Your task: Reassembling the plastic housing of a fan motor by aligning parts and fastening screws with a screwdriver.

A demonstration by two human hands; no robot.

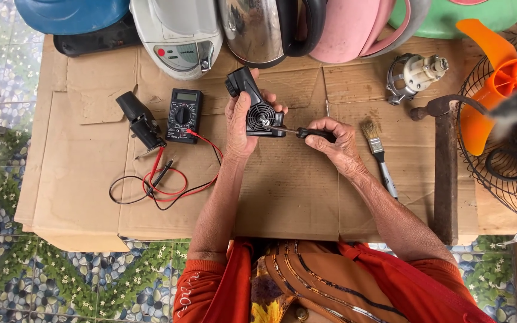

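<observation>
Head view: left hand (239, 122) wraps the black hair dryer body (252, 103) mid-table, right hand (333, 140) pinches a screwdriver (299, 131) at its grille. Multimeter (184, 114) sits just left, paintbrush (378, 157) right; bare cardboard (288, 191) toward the near edge.

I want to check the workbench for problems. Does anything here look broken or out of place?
Yes. The black plastic housing with a round vent grille in the left hand appears separated from its other black half, which lies beside the black multimeter. An orange fan blade sits exposed on its open wire guard.
</observation>
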